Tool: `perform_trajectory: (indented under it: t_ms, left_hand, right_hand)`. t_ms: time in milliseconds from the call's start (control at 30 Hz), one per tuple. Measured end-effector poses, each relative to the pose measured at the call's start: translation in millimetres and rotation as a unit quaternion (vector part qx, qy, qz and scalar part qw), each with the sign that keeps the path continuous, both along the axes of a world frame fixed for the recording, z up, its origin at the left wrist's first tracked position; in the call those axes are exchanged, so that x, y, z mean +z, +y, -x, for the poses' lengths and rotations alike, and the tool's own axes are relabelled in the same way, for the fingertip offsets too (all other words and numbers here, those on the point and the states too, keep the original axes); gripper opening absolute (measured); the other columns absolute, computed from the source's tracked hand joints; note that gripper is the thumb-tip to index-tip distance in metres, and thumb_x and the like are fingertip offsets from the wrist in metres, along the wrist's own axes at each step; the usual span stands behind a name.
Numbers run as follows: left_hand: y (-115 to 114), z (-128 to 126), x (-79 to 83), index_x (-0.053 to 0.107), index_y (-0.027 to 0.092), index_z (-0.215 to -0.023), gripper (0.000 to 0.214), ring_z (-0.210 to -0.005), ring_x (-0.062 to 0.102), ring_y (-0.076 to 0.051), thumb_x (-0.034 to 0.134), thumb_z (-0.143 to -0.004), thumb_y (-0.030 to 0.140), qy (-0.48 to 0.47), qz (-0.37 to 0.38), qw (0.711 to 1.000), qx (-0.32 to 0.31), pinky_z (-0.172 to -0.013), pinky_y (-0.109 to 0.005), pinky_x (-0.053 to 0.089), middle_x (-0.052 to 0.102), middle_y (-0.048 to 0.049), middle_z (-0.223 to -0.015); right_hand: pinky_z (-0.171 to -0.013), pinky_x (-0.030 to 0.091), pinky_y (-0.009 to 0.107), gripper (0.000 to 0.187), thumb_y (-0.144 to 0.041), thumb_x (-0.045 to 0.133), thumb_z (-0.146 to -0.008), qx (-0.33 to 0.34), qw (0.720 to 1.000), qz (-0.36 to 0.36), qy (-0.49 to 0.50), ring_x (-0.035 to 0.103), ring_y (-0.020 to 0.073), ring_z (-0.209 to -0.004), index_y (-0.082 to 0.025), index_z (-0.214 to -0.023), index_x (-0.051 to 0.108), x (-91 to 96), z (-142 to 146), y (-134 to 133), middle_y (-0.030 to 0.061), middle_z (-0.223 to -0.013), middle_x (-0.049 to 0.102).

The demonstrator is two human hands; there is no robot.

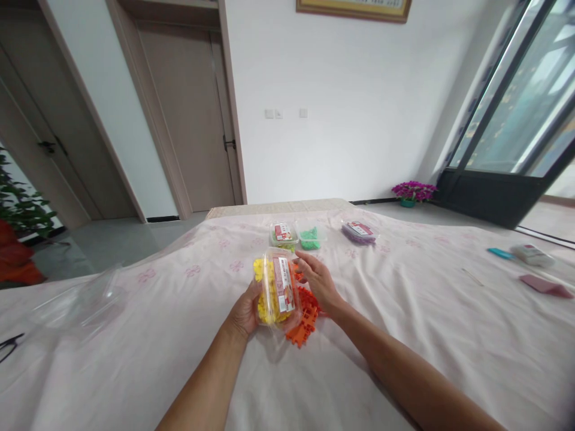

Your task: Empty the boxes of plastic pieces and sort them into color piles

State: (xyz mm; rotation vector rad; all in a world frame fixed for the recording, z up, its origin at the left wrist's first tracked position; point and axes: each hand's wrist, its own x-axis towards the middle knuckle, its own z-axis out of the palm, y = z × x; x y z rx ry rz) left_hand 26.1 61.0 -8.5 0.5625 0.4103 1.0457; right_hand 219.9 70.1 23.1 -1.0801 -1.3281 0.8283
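Note:
A clear plastic clamshell box (pixel 276 290) of yellow plastic pieces, with a white and pink label on its lid, is tilted up in front of me. My left hand (pixel 245 311) grips its left side from below. Beside its upper right edge is my right hand (pixel 317 278), fingers stretched out and apart; whether the fingertips touch the box I cannot tell. Orange interlocking plastic pieces (pixel 306 320) lie on the cloth behind and right of the box, partly hidden by it and by my right hand.
On the bedspread (pixel 188 335), farther back, are a labelled green-filled box (pixel 283 234), an open tray of mint-green pieces (pixel 309 237) and a purple-filled box (pixel 359 232). Clear empty packaging (pixel 81 302) and glasses (pixel 11 344) lie left; a tissue pack (pixel 532 255) lies right.

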Motion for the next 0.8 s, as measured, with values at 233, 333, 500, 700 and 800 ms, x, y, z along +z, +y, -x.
perform_trajectory:
  t_ms: [233, 333, 500, 700, 800]
  left_hand:
    - [-8, -8, 10.2, 0.057, 0.014, -0.128, 0.063, -0.091, 0.072, -0.029, 0.078, -0.071, 0.027, 0.023, -0.007, 1.0, -0.019, -0.088, -0.042, 0.055, 0.074, -0.0118, -0.105]
    - [-9, -11, 9.5, 0.062, 0.013, -0.12, 0.053, -0.085, 0.072, -0.027, 0.076, -0.072, 0.028, 0.035, 0.016, 0.999, -0.012, -0.086, -0.04, 0.056, 0.075, -0.0109, -0.099]
    - [-7, -14, 9.0, 0.067, 0.008, -0.111, 0.042, -0.076, 0.072, -0.025, 0.069, -0.077, 0.032, 0.043, 0.052, 0.998, 0.002, -0.08, -0.039, 0.057, 0.076, -0.0119, -0.088]
    - [-9, -15, 17.3, 0.067, 0.006, -0.112, 0.046, -0.073, 0.071, -0.027, 0.064, -0.079, 0.037, 0.052, 0.079, 0.995, -0.011, -0.075, -0.043, 0.057, 0.075, -0.0138, -0.084]
    - [-10, -16, 23.6, 0.066, 0.006, -0.112, 0.043, -0.076, 0.072, -0.028, 0.063, -0.08, 0.035, 0.053, 0.084, 0.995, -0.008, -0.075, -0.041, 0.057, 0.075, -0.0145, -0.087]
  right_hand:
    - [-0.057, 0.045, 0.024, 0.04, -0.048, 0.069, -0.078, 0.081, 0.989, 0.063, 0.102, 0.058, 0.0119, -0.064, -0.02, -0.106, 0.072, 3.4, -12, 13, 0.0025, -0.085, 0.069]
    - [-0.055, 0.042, 0.023, 0.032, -0.044, 0.075, -0.072, 0.062, 0.99, 0.06, 0.112, 0.054, 0.01, -0.059, -0.017, -0.089, 0.073, 0.4, -12, 16, -0.0005, -0.071, 0.065]
    - [-0.054, 0.039, 0.023, 0.03, -0.043, 0.077, -0.069, 0.014, 0.993, 0.046, 0.107, 0.052, 0.0103, -0.059, -0.016, -0.081, 0.071, -3.8, -14, 20, -0.0009, -0.067, 0.063]
    - [-0.055, 0.044, 0.024, 0.034, -0.05, 0.069, -0.077, 0.03, 0.994, 0.045, 0.095, 0.054, 0.0109, -0.057, -0.017, -0.082, 0.06, -3.3, -10, 15, -0.0016, -0.067, 0.061]
    - [-0.049, 0.042, 0.024, 0.034, -0.052, 0.063, -0.081, 0.034, 0.994, 0.042, 0.091, 0.051, 0.0103, -0.051, -0.019, -0.084, 0.054, -2.8, -7, 10, -0.004, -0.063, 0.057]
